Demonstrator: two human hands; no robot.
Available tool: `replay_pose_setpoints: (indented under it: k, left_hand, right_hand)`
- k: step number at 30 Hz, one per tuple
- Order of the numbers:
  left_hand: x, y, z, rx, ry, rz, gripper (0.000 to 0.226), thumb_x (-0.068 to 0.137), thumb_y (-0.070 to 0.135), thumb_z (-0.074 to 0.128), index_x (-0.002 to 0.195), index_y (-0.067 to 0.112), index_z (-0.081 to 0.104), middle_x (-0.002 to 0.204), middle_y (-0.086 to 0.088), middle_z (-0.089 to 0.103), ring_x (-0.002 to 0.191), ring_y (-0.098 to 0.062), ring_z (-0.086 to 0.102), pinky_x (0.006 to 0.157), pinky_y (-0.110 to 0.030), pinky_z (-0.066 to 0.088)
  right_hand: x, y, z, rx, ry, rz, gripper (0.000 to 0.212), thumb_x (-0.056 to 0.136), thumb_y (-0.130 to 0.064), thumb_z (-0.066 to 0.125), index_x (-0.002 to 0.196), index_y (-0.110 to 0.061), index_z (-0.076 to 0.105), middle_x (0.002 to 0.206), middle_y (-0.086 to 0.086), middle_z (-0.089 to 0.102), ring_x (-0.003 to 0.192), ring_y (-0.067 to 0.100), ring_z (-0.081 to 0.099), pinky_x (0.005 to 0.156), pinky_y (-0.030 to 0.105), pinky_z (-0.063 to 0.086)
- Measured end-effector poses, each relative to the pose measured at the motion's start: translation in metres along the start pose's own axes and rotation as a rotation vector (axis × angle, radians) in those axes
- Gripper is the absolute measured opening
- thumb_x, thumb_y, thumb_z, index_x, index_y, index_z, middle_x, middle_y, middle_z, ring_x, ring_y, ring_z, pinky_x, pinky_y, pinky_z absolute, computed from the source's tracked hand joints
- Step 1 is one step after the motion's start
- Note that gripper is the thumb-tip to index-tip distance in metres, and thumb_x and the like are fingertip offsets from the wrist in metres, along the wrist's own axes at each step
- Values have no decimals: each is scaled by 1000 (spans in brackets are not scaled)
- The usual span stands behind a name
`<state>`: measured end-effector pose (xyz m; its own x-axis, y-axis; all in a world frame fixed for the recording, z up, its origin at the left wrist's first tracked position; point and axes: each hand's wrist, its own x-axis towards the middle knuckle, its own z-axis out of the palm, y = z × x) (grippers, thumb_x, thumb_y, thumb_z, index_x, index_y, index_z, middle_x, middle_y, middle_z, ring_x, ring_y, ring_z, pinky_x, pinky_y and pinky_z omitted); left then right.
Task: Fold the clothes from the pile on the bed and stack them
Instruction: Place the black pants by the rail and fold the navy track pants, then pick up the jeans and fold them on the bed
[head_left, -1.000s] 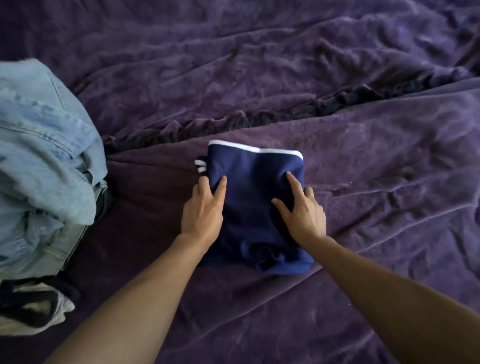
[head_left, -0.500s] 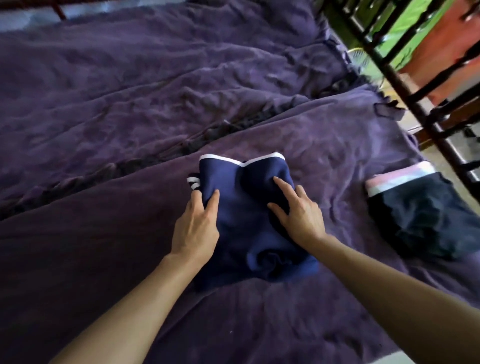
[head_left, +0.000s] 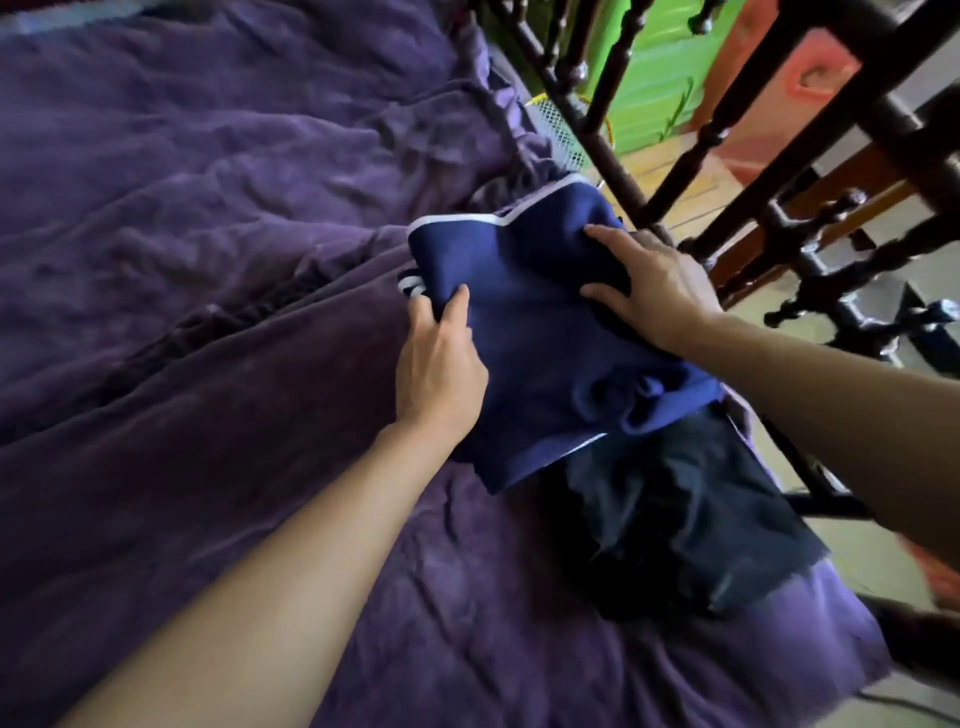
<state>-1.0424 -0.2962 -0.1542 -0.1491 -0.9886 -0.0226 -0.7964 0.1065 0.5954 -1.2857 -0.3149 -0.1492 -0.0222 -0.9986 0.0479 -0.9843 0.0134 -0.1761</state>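
Observation:
A folded navy blue garment with white trim (head_left: 540, 332) is held up off the purple bedcover (head_left: 208, 260), over the far end of a folded black garment (head_left: 675, 514) near the bed's right edge. My left hand (head_left: 441, 364) grips the navy garment's left edge, thumb on top and fingers under it. My right hand (head_left: 649, 291) holds its right side, with the thumb and forefinger on top and the other fingers hidden behind the cloth.
A dark wooden bed rail with turned spindles (head_left: 779, 171) runs along the right edge of the bed. Beyond it are a green wall (head_left: 660, 67), a reddish surface (head_left: 789, 88) and floor. The wrinkled purple cover stretches left and far.
Both hands have lifted the navy garment and carried it right, over the black garment. The view has swung right; the denim pile has gone out of view.

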Motion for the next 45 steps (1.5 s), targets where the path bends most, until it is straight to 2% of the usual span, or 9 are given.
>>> replay_pose_setpoints:
  k: [6, 9, 13, 18, 22, 25, 28, 36, 45]
  left_hand:
    - [43, 26, 79, 49, -147, -41, 56, 94, 16, 52, 147, 15, 32, 146, -19, 27, 124, -36, 43, 98, -38, 37]
    - [37, 11, 116, 346, -139, -85, 66, 93, 33, 53, 149, 18, 24, 153, -22, 14, 139, -39, 21, 104, -47, 31]
    - [30, -12, 150, 548, -106, 132, 65, 97, 32, 42, 153, 17, 11, 159, -18, -5, 147, -34, -1, 114, -54, 14]
    - [30, -27, 155, 571, -254, 153, 65, 98, 38, 31, 153, 18, 3, 160, -13, -8, 148, -31, -3, 115, -52, 16]
    - [10, -13, 114, 539, -409, 102, 60, 96, 36, 42, 150, 19, 21, 159, -15, 7, 144, -33, 14, 108, -47, 26]
    - [-28, -9, 66, 502, -457, 36, 37, 94, 32, 44, 129, 18, 47, 136, -10, 42, 123, -30, 43, 95, -44, 37]
    - [-77, -19, 16, 449, -469, -36, 24, 94, 30, 44, 111, 17, 55, 116, -7, 55, 111, -29, 53, 88, -41, 42]
    - [-235, -96, -121, 418, -339, -269, 20, 95, 28, 44, 105, 19, 58, 110, -4, 64, 103, -28, 61, 78, -37, 46]
    - [-469, -183, -274, 410, -106, -537, 24, 95, 32, 42, 110, 21, 58, 113, 2, 64, 105, -23, 61, 82, -34, 47]
  right_hand:
    - [32, 72, 18, -87, -101, 140, 58, 92, -45, 55, 144, -32, 35, 131, 12, 49, 114, 39, 52, 85, 47, 45]
    - [20, 74, 55, -139, -40, 102, 52, 95, -46, 48, 143, -27, 40, 152, 11, 31, 136, 33, 33, 98, 52, 39]
    - [-6, 71, 108, -107, -88, -25, 64, 95, -57, 38, 152, -31, 23, 161, 11, 6, 148, 29, 6, 115, 50, 17]
    - [-6, 78, 128, -130, -191, -8, 68, 94, -61, 32, 153, -31, 14, 162, 11, 0, 148, 29, 2, 112, 54, 21]
    - [-23, 61, 99, -162, -306, 50, 66, 95, -51, 41, 152, -25, 19, 161, 13, 5, 148, 30, 4, 111, 52, 24]
    - [-51, 27, 69, -155, -345, 32, 50, 93, -37, 48, 140, -19, 43, 152, 13, 31, 141, 29, 25, 103, 49, 33]
    - [-85, -22, 45, -153, -387, -64, 37, 93, -34, 46, 126, -21, 54, 128, 5, 54, 122, 27, 46, 94, 40, 38]
    - [-176, -189, 20, -79, -497, -364, 27, 94, -32, 43, 112, -18, 58, 117, 4, 59, 114, 25, 54, 89, 34, 41]
    - [-294, -407, -18, -67, -472, -648, 33, 94, -36, 43, 123, -27, 57, 126, 1, 59, 111, 29, 59, 80, 34, 46]
